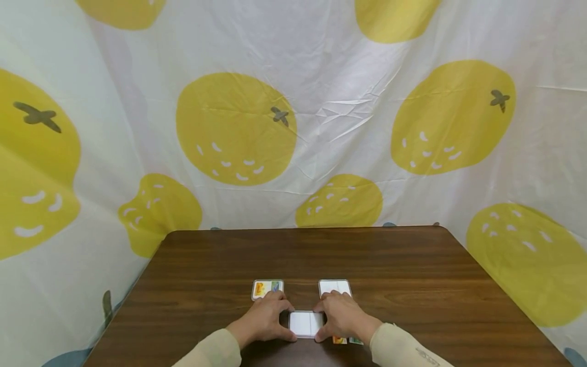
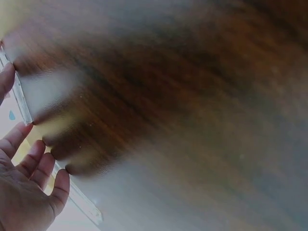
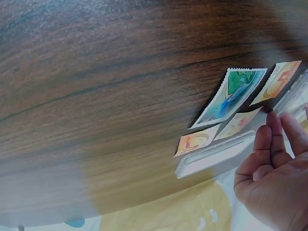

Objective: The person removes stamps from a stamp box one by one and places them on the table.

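Note:
A flat clear plastic case [image 1: 305,324] with white panels inside lies on the table between both hands. My left hand [image 1: 268,317] grips its left side, thumb at the near corner and forefinger at the far one. On the opposite side my right hand [image 1: 344,315] holds it the same way. The left wrist view shows the case's clear edge [image 2: 21,98] between thumb and forefinger. Several stamps, among them a green and blue one [image 3: 233,96] and an orange one [image 3: 279,82], lie near my right hand, partly hidden by it in the head view.
Beyond my left hand lies a clear case with colourful stamps [image 1: 262,288]. A second case with white panels [image 1: 334,287] lies beyond my right hand. The brown wooden table [image 1: 220,255] meets a white curtain with yellow fruit prints [image 1: 236,127] at its back.

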Demonstrator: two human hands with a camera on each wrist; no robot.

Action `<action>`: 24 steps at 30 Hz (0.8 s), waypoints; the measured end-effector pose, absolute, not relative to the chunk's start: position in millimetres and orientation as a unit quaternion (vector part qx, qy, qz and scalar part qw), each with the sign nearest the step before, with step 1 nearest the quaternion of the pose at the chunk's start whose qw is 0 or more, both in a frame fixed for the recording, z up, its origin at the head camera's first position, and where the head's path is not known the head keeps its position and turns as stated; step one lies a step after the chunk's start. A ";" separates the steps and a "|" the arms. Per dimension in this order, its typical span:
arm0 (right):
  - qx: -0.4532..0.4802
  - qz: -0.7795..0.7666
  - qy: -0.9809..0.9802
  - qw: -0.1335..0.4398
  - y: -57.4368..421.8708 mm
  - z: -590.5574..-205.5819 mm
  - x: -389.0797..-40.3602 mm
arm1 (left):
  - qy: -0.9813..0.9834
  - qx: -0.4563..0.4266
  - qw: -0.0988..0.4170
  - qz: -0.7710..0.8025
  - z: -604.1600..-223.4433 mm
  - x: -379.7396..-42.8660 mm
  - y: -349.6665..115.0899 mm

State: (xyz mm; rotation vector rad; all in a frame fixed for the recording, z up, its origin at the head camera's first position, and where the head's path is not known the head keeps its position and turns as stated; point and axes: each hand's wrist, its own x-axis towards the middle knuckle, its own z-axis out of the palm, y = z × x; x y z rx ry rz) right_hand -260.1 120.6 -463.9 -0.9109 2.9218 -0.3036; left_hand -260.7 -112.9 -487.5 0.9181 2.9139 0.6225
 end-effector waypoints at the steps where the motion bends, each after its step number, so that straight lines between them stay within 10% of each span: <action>1: -0.296 -0.098 0.950 0.032 120.6 -464.3 -260.3 | 0.935 0.294 0.013 0.200 -487.4 -260.6 -113.0; 24: -0.295 -0.094 0.950 0.040 122.0 -467.4 -261.9 | 0.934 0.294 0.015 0.201 -490.5 -261.7 -113.8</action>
